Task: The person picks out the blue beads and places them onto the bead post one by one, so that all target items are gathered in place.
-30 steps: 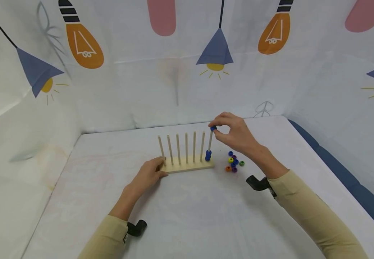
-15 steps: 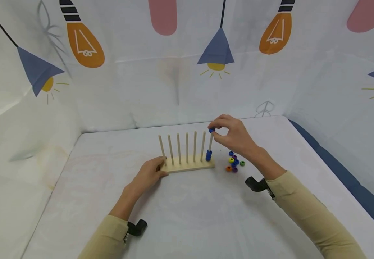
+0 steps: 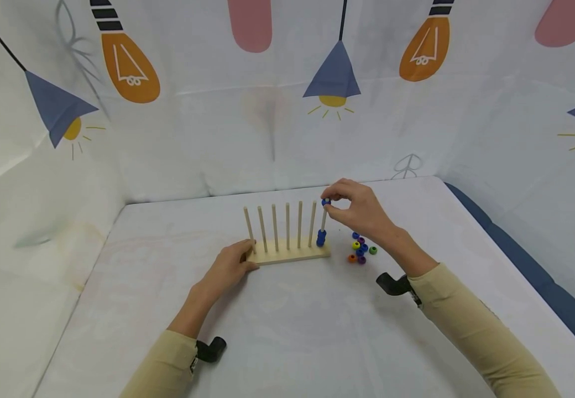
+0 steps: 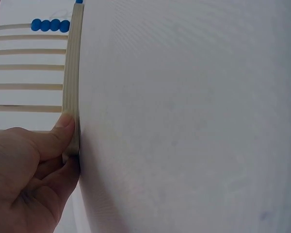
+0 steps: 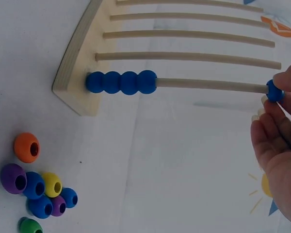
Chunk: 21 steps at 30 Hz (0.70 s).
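Note:
A pale wooden peg stand (image 3: 287,256) with several upright pegs sits on the table. My left hand (image 3: 226,271) grips its left end; in the left wrist view the thumb lies on the base and the fingers are curled at its underside. Thumb and fingers of my right hand (image 3: 362,209) pinch a blue bead (image 5: 275,91) at the tip of the rightmost peg (image 5: 211,85). Several blue beads (image 5: 121,82) are stacked at the foot of that same peg. The other pegs carry no beads.
Loose beads lie in a small group right of the stand, among them an orange bead (image 5: 26,147), a yellow bead (image 5: 53,184), a green bead (image 5: 31,226) and several purple and blue ones. A white wall with printed lamps stands behind the white table (image 3: 287,331).
My right hand has lowered slightly, bringing the blue bead down at the tip of the rightmost peg. The left hand and the stand hold their place.

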### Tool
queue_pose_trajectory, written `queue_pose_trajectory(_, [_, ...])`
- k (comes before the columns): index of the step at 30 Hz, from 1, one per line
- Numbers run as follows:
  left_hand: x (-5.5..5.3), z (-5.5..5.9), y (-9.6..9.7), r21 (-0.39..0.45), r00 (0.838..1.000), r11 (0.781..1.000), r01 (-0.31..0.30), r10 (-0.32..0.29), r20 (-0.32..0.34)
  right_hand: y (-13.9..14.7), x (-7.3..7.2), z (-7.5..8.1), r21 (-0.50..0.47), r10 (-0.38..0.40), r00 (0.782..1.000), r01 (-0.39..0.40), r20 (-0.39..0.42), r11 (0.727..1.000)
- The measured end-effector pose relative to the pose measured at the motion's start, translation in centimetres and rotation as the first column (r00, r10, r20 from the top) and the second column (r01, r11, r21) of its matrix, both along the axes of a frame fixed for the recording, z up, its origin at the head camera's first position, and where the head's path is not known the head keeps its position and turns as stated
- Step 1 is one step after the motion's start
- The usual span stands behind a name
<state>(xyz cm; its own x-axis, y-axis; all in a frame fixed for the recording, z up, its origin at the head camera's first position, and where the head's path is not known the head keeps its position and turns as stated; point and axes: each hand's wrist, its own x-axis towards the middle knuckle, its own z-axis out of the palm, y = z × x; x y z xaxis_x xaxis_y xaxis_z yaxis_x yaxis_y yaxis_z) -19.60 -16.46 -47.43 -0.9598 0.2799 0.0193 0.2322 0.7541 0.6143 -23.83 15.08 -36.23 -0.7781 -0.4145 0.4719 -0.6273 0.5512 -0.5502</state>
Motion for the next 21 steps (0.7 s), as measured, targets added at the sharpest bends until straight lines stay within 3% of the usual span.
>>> queue_pose_trajectory(8, [-0.1, -0.1, -0.1, 0.000, 1.000, 1.000, -0.002, 0.002, 0.007, 0.0, -0.1, -0.5, -0.032, -0.016, 0.994, 0.019, 0.106, 0.999])
queue_pose_trajectory(21, [-0.1, -0.1, -0.2, 0.010, 1.000, 1.000, 0.008, -0.008, 0.012, -0.1, 0.0, -1.5, -0.031, -0.025, 0.988, 0.031, 0.151, 0.999])
